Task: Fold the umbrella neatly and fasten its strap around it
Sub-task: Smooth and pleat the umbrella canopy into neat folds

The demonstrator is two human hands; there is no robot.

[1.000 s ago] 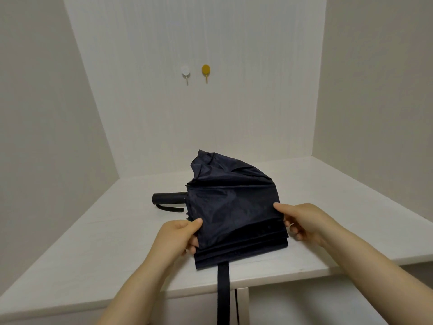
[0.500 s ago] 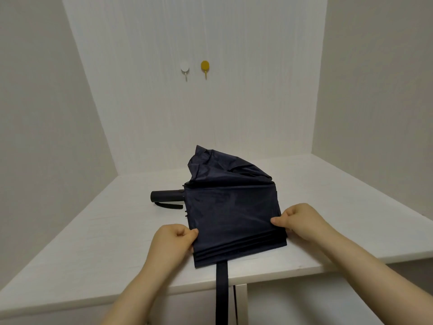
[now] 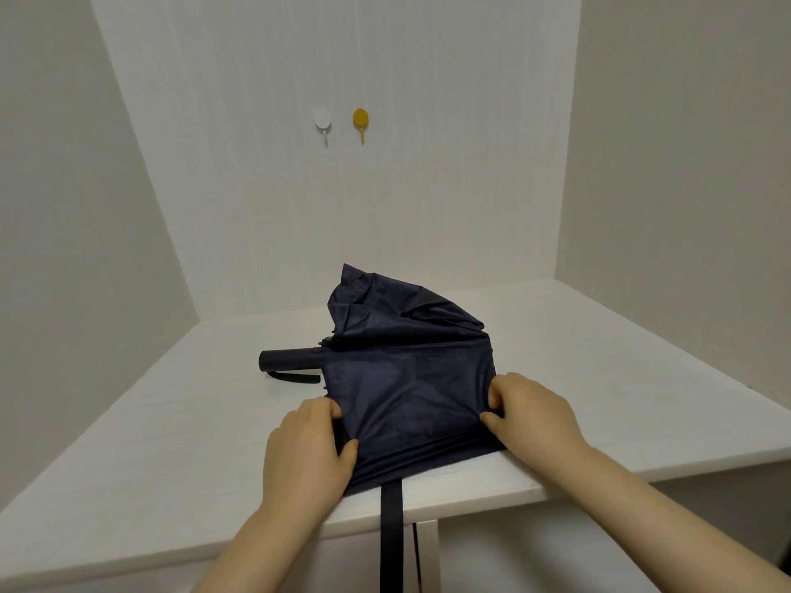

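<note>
Navy webbing, the strap (image 3: 390,532), hangs straight down over the near edge of the white table (image 3: 171,442), loose and unfastened, dropping out of view at the bottom of the head view. Just above it the folded pleats of the dark blue umbrella (image 3: 406,387) lie stacked along the table's front edge. The left hand (image 3: 308,451) sits at the left end of those pleats, its fingers curled round the fabric edge and the thumb laid on top, gripping the cloth. The right hand (image 3: 530,417) is at the right end, fingers bent and pinching the canopy fabric there, thumb tip pressed on the upper layer. Between the two hands the top panel of fabric lies fairly flat. Farther back the remaining canopy bunches up in a rumpled mound, not yet pleated. To the left of the canopy the black handle (image 3: 289,359) juts out along the tabletop, with a short dark wrist loop (image 3: 295,377) lying just beside it on the near side. On the back wall, well above the table, two small adhesive hooks are mounted side by side: a white hook (image 3: 322,122) and a yellow hook (image 3: 360,119).
</note>
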